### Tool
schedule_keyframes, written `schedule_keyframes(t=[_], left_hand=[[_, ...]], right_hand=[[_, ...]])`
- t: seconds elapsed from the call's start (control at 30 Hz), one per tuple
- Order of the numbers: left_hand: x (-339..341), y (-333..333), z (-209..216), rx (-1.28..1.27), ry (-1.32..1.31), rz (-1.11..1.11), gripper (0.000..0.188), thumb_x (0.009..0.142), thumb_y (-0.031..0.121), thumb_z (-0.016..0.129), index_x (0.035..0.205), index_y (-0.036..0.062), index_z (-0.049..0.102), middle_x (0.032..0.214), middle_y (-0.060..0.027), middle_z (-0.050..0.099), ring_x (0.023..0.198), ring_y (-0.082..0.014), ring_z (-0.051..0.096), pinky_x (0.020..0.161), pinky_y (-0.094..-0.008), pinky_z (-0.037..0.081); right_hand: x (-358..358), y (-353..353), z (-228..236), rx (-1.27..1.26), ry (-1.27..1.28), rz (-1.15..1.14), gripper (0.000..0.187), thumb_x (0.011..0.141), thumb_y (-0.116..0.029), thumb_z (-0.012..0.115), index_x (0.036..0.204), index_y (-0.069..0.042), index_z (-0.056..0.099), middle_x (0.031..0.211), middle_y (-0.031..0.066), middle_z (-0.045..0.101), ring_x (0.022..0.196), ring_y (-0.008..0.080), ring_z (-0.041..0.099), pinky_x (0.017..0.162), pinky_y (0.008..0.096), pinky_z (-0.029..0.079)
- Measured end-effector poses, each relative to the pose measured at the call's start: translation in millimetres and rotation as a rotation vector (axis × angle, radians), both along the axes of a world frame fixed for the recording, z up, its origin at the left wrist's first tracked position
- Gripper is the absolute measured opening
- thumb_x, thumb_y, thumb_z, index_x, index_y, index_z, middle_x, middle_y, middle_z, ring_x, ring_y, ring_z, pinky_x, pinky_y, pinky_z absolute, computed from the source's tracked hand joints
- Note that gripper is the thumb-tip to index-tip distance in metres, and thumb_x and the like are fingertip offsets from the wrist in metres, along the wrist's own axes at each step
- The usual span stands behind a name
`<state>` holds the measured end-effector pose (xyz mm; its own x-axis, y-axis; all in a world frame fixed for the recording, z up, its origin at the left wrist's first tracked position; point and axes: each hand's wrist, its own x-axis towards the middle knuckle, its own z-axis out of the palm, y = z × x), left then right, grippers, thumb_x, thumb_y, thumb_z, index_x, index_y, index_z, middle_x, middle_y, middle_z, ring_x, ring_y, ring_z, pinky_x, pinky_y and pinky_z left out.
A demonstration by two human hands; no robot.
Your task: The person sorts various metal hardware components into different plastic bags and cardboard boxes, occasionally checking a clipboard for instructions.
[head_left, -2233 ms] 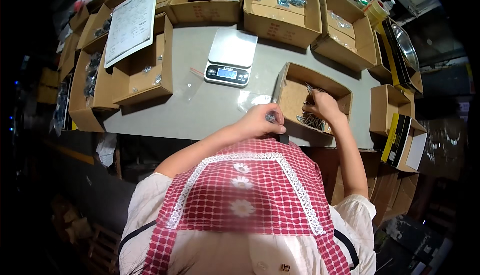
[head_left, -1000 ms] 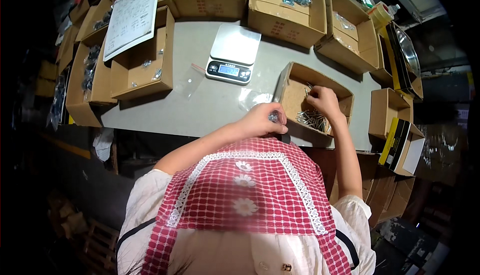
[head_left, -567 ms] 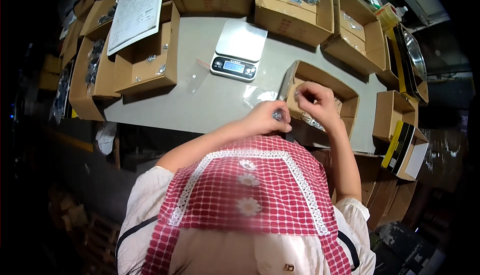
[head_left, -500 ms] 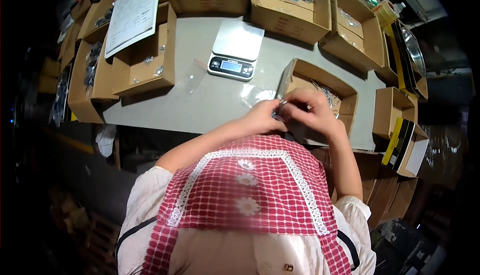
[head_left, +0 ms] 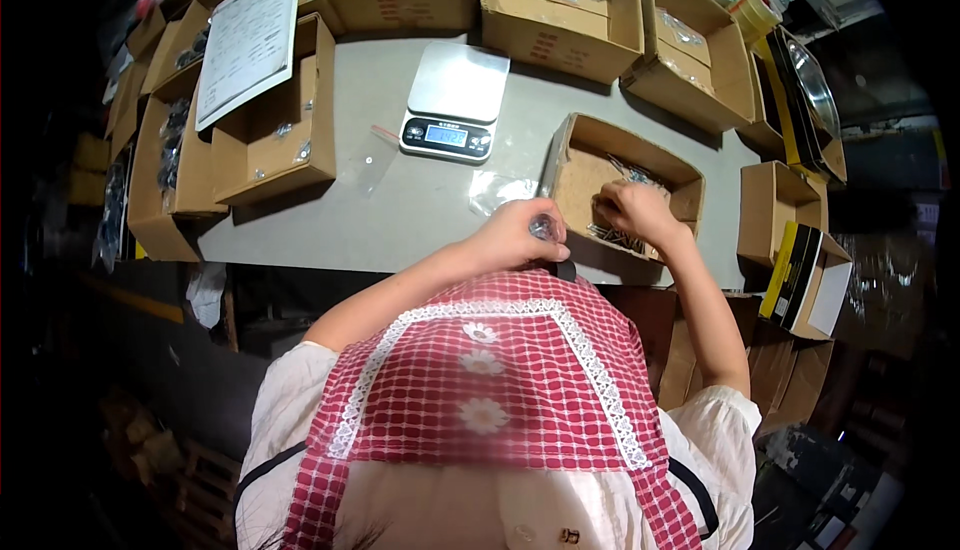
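My left hand (head_left: 512,234) is closed around small shiny pieces (head_left: 543,227), greyish and partly hidden by the fingers; I cannot tell whether they lie in clear plastic. To its right, my right hand (head_left: 636,210) reaches into an open cardboard box (head_left: 572,178). Its fingers are drawn together at the long thin metal screws (head_left: 618,238) piled inside, and what they pinch is hidden. Left of that box, a clear plastic bag (head_left: 500,190) lies flat on the grey table (head_left: 300,235).
A white digital scale (head_left: 455,100) with a lit display stands mid-table. Another clear bag (head_left: 368,162) lies beside it. Open cardboard boxes of small hardware (head_left: 562,38) line the back and sides. A written sheet (head_left: 252,42) rests across the boxes at left.
My right hand has parted from the left and moved right, into the box of screws. My left hand keeps its hold on the shiny pieces. The whole view has shifted slightly.
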<state>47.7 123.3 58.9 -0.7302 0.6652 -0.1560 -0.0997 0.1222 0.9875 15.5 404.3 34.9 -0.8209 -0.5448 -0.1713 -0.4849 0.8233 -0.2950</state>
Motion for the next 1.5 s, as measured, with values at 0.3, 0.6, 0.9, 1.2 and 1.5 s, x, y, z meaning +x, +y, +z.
schedule_keyframes(t=[0.3,0.6,0.9,1.2,1.5], left_hand=[[-0.8,-2.3,5.0,-0.020,-0.067,0.009,0.020,0.078,0.014,0.080,0.089,0.0064,0.065,0.087,-0.0029,0.065,0.086,-0.0139,0.061,0.079,-0.0292,0.048],[1.6,-1.2,-0.7,-0.029,0.017,0.017,0.022,0.077,0.014,0.081,0.090,0.0051,0.065,0.089,-0.0045,0.067,0.087,-0.0154,0.062,0.080,-0.0301,0.049],[1.0,-0.6,0.2,-0.036,-0.043,-0.011,0.025,0.076,0.013,0.082,0.092,0.0052,0.065,0.087,-0.0043,0.066,0.087,-0.0147,0.062,0.080,-0.0303,0.048],[-1.6,-0.8,6.7,-0.046,-0.034,0.021,0.023,0.075,0.011,0.081,0.088,0.0036,0.064,0.082,-0.0041,0.067,0.081,-0.0139,0.063,0.076,-0.0293,0.049],[0.5,-0.8,7.4,-0.023,-0.134,0.023,0.024,0.074,0.008,0.080,0.090,0.0028,0.064,0.085,-0.0050,0.066,0.083,-0.0139,0.063,0.075,-0.0295,0.050]], right_hand=[[6.2,-30.5,-29.2,0.351,0.444,0.015,0.008,0.068,-0.017,0.065,0.066,-0.008,0.065,0.068,0.0139,0.064,0.063,0.0291,0.067,0.053,0.0376,0.052],[5.5,-45.4,31.7,-0.683,-0.019,-0.351,0.016,0.076,-0.014,0.069,0.085,-0.001,0.070,0.079,0.0103,0.069,0.066,0.0210,0.063,0.060,0.0332,0.049],[-13.4,-61.7,30.9,-0.523,-0.158,-0.447,0.030,0.082,-0.021,0.072,0.100,0.001,0.068,0.101,0.0184,0.071,0.094,0.0319,0.069,0.081,0.0384,0.053],[-36.3,-62.3,-17.2,-0.353,-0.247,-0.347,0.042,0.076,-0.021,0.076,0.108,0.001,0.060,0.090,0.0216,0.067,0.086,0.0347,0.065,0.080,0.0407,0.051],[11.4,-59.7,72.6,-0.874,-0.515,-0.413,0.018,0.081,-0.017,0.074,0.085,-0.005,0.061,0.073,-0.0001,0.059,0.070,0.0094,0.060,0.061,0.0280,0.047]])
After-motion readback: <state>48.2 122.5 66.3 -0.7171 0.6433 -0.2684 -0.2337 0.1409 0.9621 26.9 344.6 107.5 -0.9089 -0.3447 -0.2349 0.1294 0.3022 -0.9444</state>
